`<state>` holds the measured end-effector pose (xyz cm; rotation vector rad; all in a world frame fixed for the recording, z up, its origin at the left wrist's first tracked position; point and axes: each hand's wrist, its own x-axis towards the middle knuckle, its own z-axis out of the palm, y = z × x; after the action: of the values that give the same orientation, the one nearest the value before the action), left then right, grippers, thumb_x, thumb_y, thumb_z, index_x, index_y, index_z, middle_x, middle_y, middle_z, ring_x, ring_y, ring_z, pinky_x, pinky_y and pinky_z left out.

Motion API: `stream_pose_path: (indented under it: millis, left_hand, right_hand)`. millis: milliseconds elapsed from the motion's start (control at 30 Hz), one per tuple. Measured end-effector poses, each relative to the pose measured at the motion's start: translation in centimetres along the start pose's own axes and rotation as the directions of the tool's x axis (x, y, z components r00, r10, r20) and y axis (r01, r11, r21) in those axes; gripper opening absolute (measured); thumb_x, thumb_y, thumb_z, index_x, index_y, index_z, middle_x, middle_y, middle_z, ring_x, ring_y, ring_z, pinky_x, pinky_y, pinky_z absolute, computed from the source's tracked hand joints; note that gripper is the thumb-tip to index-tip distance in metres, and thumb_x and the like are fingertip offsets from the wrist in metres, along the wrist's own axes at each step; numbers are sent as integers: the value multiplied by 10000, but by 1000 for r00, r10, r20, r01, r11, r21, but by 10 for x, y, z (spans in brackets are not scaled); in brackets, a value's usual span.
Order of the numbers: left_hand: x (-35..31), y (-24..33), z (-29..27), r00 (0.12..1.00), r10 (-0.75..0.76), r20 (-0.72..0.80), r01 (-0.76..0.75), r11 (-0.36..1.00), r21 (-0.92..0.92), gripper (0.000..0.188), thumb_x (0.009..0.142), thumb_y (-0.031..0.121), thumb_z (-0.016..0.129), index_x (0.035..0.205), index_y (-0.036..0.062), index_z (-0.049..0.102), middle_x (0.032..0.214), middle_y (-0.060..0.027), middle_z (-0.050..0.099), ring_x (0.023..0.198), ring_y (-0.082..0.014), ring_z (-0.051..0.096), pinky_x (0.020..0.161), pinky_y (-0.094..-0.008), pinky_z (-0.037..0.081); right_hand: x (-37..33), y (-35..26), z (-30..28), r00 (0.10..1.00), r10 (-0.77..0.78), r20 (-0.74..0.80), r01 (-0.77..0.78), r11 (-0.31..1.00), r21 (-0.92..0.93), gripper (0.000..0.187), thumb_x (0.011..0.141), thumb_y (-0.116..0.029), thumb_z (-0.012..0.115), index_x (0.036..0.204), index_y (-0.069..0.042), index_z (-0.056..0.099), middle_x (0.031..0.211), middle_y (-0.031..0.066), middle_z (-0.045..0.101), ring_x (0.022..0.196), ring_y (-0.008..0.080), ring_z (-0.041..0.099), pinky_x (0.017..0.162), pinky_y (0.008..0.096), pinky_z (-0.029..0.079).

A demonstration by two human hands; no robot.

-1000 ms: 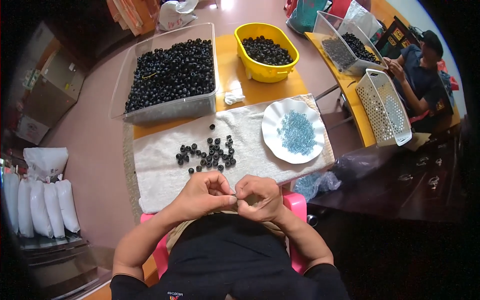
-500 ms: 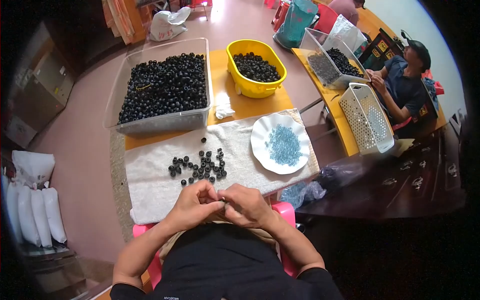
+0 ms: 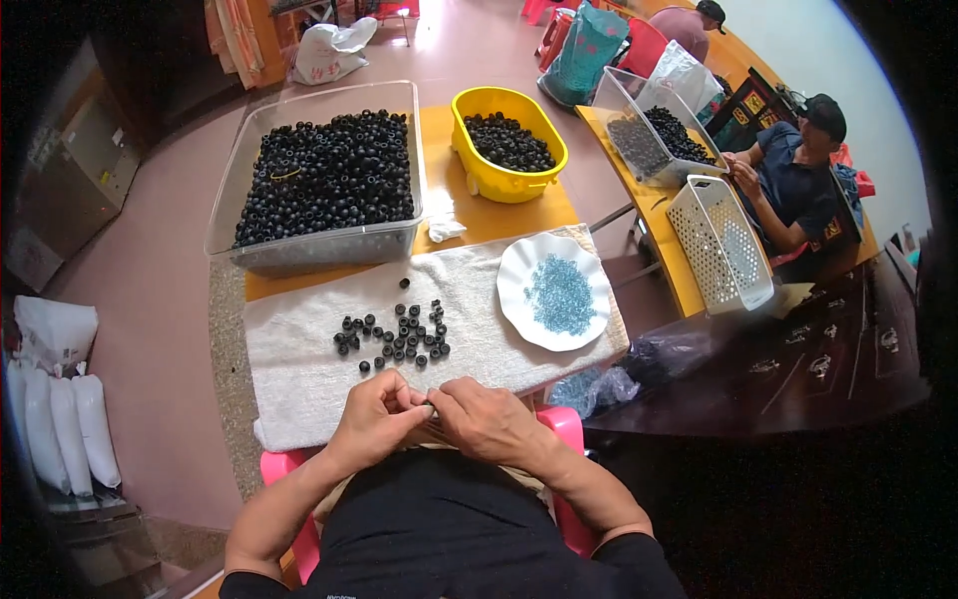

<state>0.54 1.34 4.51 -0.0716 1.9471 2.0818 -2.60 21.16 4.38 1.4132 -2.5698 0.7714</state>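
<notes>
Head: dark piece between 2 hands

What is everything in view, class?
Bins: two, clear, one per table
Tub: one, yellow, centre table
Rings: many, black, bins, tub, towel
Towel: one, whitish, centre table
Plate: one, white, on towel
Beads: many, blue, on plate
Scrap: one, white, centre table
Tables: two, ochre, centre, right
Basket: one, white, right table
Sacks: several, white, lower left
Bags: several, white, teal, background
Chair: one, pink, behind person
Furniture: several, dark, edges
Other people: two, dark, pinkish tops, right
Left hand: one, bare, towel's edge
Right hand: one, bare, beside left
</notes>
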Motion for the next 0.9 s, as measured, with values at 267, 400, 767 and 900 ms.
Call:
stream_pose_path:
  millis: [267, 400, 767, 900]
  left_hand:
    - [-3, -13, 0, 998, 60, -28, -56, 989, 134, 307, 806, -50, 697, 725, 62, 424, 872, -106, 663, 840, -100, 608, 716, -244, 513]
    - [-3, -20, -1, 997, 71, -14, -68, 984, 163, 327, 811, -52, 689, 698, 66, 406, 871, -109, 667, 836, -100, 604, 700, -251, 513]
    - [-6, -36, 0, 998, -20, 63, 5, 974, 227, 336, 827, -45, 673, 681, 63, 391, 828, -82, 645, 789, -87, 579, 670, -233, 494]
    - [1, -36, -1, 999, 43, 19, -45, 991, 128, 273, 840, -24, 679, 728, 49, 440, 834, -59, 639, 769, -76, 576, 662, -224, 487]
  right_hand:
    - [-2, 6, 8, 989, 71, 133, -71, 997, -2, 177, 873, -180, 568, 869, -23, 488, 786, 115, 516, 728, 255, 618, 516, 368, 521]
    - [-1, 7, 15, 980, 93, 174, -93, 996, -9, 229, 872, -223, 587, 871, -21, 479, 775, 129, 512, 703, 271, 614, 521, 385, 516]
    - [-10, 12, 33, 977, 129, 172, -170, 952, 255, 225, 817, -194, 594, 879, -6, 488, 770, 189, 518, 680, 395, 563, 595, 464, 477]
    - [-5, 15, 22, 954, 227, 195, -283, 897, 340, 186, 831, -132, 567, 955, -6, 510, 814, 208, 541, 727, 411, 585, 626, 484, 471]
